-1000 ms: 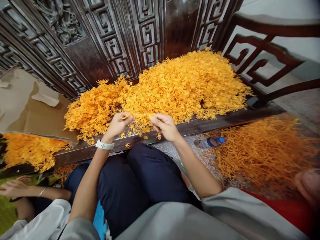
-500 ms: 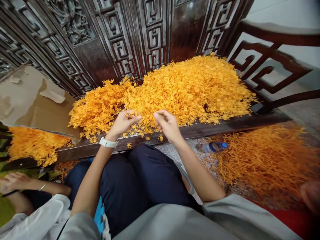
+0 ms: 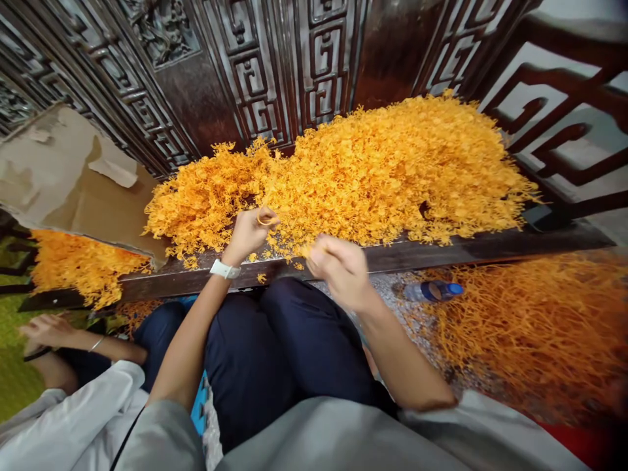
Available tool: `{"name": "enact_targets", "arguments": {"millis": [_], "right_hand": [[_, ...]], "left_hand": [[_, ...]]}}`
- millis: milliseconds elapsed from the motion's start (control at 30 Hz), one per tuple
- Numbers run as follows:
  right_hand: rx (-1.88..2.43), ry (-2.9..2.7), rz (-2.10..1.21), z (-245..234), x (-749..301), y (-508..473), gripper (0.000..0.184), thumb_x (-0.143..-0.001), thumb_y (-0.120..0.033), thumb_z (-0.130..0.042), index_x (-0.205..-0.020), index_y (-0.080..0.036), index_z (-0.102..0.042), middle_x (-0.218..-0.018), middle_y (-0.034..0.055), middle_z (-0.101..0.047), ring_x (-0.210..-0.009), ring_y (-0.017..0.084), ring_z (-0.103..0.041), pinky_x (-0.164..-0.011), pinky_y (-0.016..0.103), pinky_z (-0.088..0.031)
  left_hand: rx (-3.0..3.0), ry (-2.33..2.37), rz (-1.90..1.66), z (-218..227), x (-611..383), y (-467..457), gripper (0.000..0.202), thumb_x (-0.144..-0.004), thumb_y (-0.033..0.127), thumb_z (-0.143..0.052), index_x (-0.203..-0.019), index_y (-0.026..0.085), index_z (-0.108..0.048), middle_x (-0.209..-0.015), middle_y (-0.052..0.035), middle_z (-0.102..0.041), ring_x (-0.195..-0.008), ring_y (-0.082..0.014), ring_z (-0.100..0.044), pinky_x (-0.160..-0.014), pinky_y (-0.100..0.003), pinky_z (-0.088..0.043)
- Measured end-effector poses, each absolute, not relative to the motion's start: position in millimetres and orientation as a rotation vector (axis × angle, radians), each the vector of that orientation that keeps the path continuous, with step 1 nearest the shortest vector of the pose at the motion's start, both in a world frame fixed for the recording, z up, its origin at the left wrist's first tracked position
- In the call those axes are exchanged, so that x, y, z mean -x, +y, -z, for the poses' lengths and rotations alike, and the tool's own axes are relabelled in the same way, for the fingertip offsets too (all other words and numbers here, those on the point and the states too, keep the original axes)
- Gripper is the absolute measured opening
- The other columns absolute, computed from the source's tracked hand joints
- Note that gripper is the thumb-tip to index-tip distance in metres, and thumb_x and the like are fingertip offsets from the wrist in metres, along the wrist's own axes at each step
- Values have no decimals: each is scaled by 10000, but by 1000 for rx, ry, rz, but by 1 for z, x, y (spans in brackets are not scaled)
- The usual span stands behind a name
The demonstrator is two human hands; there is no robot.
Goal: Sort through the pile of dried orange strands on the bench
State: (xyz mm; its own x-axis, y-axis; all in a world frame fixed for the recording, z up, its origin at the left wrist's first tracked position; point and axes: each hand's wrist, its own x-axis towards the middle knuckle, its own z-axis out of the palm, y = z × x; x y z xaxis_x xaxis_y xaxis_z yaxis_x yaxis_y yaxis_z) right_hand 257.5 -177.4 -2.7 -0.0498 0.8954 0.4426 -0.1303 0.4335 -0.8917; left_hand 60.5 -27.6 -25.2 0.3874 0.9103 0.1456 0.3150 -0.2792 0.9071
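My left hand [image 3: 249, 233], a pale watch on its wrist, is closed on a thin orange plastic strip [image 3: 267, 221] that curves in a loop by the fingers. My right hand [image 3: 342, 268] is a little nearer to me, blurred, its fingers curled tight around a small yellow-orange piece [image 3: 307, 250] that peeks out at the fingertips. Both hands hover at the front of a large heap of small orange plastic pieces [image 3: 392, 170] with thin spidery legs. A few loose pieces [image 3: 261, 278] lie along the front edge of the dark wooden bench [image 3: 392, 256].
A torn cardboard box [image 3: 93, 190] stands on the bench at left, with more orange pieces [image 3: 83, 261] beyond it. On the floor at right are a blue-capped bottle [image 3: 434, 291] and a pile of stringy orange strips [image 3: 534, 327]. Another person's hands [image 3: 49, 330] are at lower left.
My right hand has drawn back toward me and its fingers have closed up. My left hand has curled further, and the strip now shows as a loop. The view has shifted slightly.
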Motion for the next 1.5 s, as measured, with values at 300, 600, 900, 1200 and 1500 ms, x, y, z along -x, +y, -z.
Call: {"name": "enact_targets", "arguments": {"millis": [300,600,900,1200,1500], "right_hand": [[183,-1159,-1536,8,-287,-153,313,-959,-549,-674,-879,-248,-703,-535,-66,-421,-443,88,-321,-412,225,-270],[920,-975,-1238,51,-263,-107,478,-849,-566,-817,-1168,-248,-658,-809,-14,-644,-548,104,-496,-491,259,-404],[700,-1501,-1412,39,-252,-145,499,-988,-596,-659,-738,-166,-629,-658,-6,-596,-555,88,-489,-526,215,-386],[459,-1003,-1554,34,-273,-117,433,-904,-650,-699,-1007,-234,-753,-641,-14,-589,-511,109,-426,-473,243,-387],[1125,-1408,-831,65,-209,-106,311,-948,-454,-725,-1112,-205,-634,-842,2,-634,-683,150,-571,-684,302,-452]], "left_hand": [[-1387,893,-868,33,-53,-26,317,-808,430,-887,-850,164,-720,-749,-59,-736,-478,-56,-424,-482,-219,-296],[-1498,670,-505,13,-59,-38,347,-915,472,-790,-834,138,-745,-762,-76,-737,-474,-51,-389,-480,-238,-289],[-960,973,-1173,43,-48,-15,251,-847,132,-750,-711,175,-544,-590,63,-466,-436,-31,-312,-420,-158,-223],[-587,790,-1095,30,-49,-16,207,-1067,276,-600,-906,168,-671,-841,-36,-695,-695,-75,-653,-705,-200,-569],[-751,684,-977,2,-64,-37,303,-1115,333,-476,-919,164,-635,-1024,-130,-747,-1057,-228,-750,-889,-349,-602]]}}
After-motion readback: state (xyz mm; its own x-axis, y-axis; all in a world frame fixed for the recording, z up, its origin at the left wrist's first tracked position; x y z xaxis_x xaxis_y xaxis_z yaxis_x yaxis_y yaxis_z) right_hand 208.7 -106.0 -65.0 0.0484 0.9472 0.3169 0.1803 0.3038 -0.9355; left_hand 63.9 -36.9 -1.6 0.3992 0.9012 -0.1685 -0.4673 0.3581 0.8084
